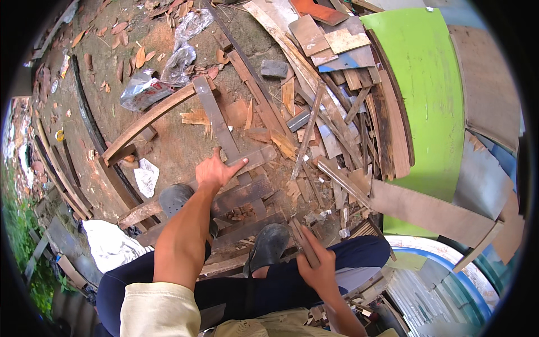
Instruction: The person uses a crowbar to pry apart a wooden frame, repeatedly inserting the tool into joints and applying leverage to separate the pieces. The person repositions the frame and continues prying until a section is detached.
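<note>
My left hand (210,173) presses down on a short wooden slat (259,157), its thumb stretched along the top and the other fingers partly hidden. That slat crosses a longer grey-brown board (216,119), which meets a curved-looking wooden bar (149,122) at its far end. Nearer to me, several worn boards (241,195) lie crosswise between my feet. In my right hand (318,267), fingers wrap round a narrow, flat brown piece that looks like wood (304,244); it is held tilted over my right shoe (269,247).
Scrap wood (331,106) is heaped at the right, beside a bright green panel (421,101). A round blue-and-white rimmed container (471,281) stands at lower right. Clear plastic (146,90) and dry leaves litter the dirt; a white sack (109,244) lies at left.
</note>
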`<state>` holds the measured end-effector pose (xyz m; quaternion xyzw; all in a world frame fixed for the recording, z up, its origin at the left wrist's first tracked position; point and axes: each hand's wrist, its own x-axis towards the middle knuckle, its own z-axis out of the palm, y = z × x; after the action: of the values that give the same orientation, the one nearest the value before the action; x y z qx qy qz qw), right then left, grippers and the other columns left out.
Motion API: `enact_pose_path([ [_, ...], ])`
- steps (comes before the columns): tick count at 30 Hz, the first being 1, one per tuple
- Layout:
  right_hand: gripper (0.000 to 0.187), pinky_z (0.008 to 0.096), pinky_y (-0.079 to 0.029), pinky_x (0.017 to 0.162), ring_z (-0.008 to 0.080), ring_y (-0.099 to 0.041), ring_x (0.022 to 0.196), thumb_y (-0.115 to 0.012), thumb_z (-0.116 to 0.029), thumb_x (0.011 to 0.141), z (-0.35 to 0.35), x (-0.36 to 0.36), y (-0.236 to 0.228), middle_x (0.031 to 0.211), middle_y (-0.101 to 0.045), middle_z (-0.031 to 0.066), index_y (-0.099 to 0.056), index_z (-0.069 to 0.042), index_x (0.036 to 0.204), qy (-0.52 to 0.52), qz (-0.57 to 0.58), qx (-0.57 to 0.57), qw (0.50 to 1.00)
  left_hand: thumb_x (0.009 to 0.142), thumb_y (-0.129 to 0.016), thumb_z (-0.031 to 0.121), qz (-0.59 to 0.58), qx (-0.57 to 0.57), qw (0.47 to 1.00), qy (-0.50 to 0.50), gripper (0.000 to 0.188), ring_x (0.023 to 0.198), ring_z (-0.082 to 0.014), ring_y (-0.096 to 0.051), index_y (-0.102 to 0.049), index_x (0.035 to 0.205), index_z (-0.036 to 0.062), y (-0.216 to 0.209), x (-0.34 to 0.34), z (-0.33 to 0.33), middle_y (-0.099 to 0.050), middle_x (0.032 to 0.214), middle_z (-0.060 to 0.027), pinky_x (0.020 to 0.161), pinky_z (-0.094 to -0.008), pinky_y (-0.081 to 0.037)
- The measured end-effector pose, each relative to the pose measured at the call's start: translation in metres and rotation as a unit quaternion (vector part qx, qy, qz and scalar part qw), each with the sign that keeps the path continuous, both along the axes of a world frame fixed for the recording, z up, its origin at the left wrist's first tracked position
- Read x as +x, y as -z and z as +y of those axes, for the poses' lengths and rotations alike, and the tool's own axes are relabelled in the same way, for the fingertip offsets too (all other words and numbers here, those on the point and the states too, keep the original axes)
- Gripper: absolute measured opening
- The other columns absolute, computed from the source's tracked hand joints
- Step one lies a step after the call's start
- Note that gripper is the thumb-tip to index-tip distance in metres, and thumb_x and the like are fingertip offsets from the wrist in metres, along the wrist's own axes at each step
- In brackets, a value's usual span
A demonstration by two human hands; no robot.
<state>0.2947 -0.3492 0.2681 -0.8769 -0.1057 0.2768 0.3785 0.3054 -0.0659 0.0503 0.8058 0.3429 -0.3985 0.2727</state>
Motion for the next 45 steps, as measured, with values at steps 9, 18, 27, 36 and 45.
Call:
enact_pose_path([
  [9,0.063,0.0369,-0.058,0.077,0.0337,-0.078,0.093,-0.062,-0.003,0.085,0.013,-0.002,0.023,0.111,-0.074,0.0272,-0.058,-0.007,0.147,0.04,0.078,-0.012,0.996,0.072,-0.055,0.096,0.005,0.016,1.0,0.016,0.124,0.102,-0.0371,-0.075,-0.047,0.153,0.0025,0.011,-0.012,-0.003,-0.076,0.102,-0.0239,0.09,-0.0462,-0.057],
  [18,0.063,0.0347,-0.055,0.076,0.0307,-0.073,0.08,-0.06,-0.005,0.088,0.053,0.038,0.12,0.105,-0.072,0.0256,-0.055,-0.012,0.15,0.043,0.096,0.001,0.994,0.071,-0.056,0.096,-0.003,0.005,1.0,0.014,0.124,0.102,-0.0354,-0.075,-0.048,0.153,0.0036,0.009,-0.001,-0.01,-0.077,0.103,-0.0236,0.091,-0.0456,-0.057],
  [27,0.067,0.0384,-0.058,0.081,0.0373,-0.076,0.095,-0.06,-0.001,0.084,0.005,-0.004,-0.016,0.113,-0.074,0.0271,-0.055,-0.009,0.15,0.014,0.071,-0.017,0.997,0.072,-0.055,0.095,-0.005,0.015,1.0,0.019,0.12,0.102,-0.0347,-0.075,-0.052,0.149,0.0033,0.008,-0.01,-0.001,-0.077,0.102,-0.0222,0.089,-0.0443,-0.058],
  [36,0.066,0.0308,-0.057,0.08,0.0263,-0.077,0.09,-0.058,0.001,0.086,0.036,0.009,0.031,0.114,-0.074,0.0253,-0.053,-0.008,0.151,0.005,0.083,-0.036,0.996,0.071,-0.056,0.096,0.01,0.01,1.0,0.003,0.12,0.102,-0.034,-0.075,-0.052,0.149,0.0041,0.008,-0.011,0.0,-0.077,0.101,-0.0208,0.09,-0.0442,-0.058],
  [45,0.062,0.0339,-0.055,0.09,0.0309,-0.075,0.1,-0.059,-0.001,0.088,0.087,0.067,0.097,0.114,-0.074,0.0261,-0.053,-0.003,0.149,0.033,0.141,-0.055,0.988,0.071,-0.056,0.095,-0.033,0.001,0.999,0.003,0.118,0.1,-0.0329,-0.075,-0.056,0.147,0.0048,0.008,-0.007,-0.008,-0.077,0.099,-0.0187,0.086,-0.0437,-0.058],
])
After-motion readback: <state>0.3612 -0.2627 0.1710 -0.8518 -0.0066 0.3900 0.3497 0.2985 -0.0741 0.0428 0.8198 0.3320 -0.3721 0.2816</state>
